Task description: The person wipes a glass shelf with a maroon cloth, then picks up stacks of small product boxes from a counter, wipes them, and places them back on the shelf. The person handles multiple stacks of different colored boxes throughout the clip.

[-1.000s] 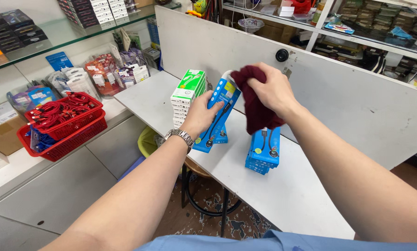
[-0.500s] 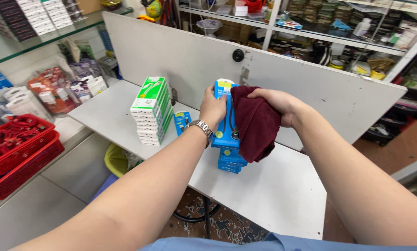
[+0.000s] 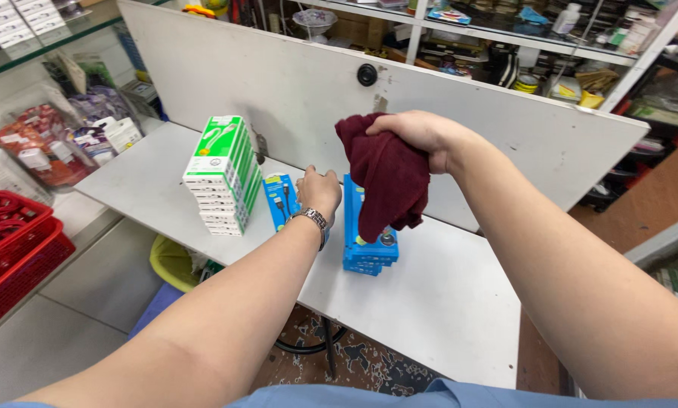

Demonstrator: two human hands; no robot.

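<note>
My right hand point(image 3: 422, 136) is raised above the white table point(image 3: 445, 302) and grips a bunched dark red cloth point(image 3: 384, 181), which hangs down over a short stack of blue boxes point(image 3: 369, 253). My left hand point(image 3: 320, 190), with a metal wristwatch, is lower, between that stack and a flat blue package point(image 3: 280, 200) lying on the table. Its fingers curl away from me, so I cannot see whether they hold anything. A taller stack of green and white boxes point(image 3: 222, 174) stands to the left.
A white back panel point(image 3: 278, 83) rises behind the table, with crowded shelves point(image 3: 505, 45) beyond. At left are a glass counter with packaged goods point(image 3: 90, 128) and red baskets point(image 3: 14, 249). A yellow bin point(image 3: 174, 261) sits under the table.
The blue box my left hand held against the cloth is now down on the blue stack. My right hand has lifted the cloth off it and upward. The view shifted left.
</note>
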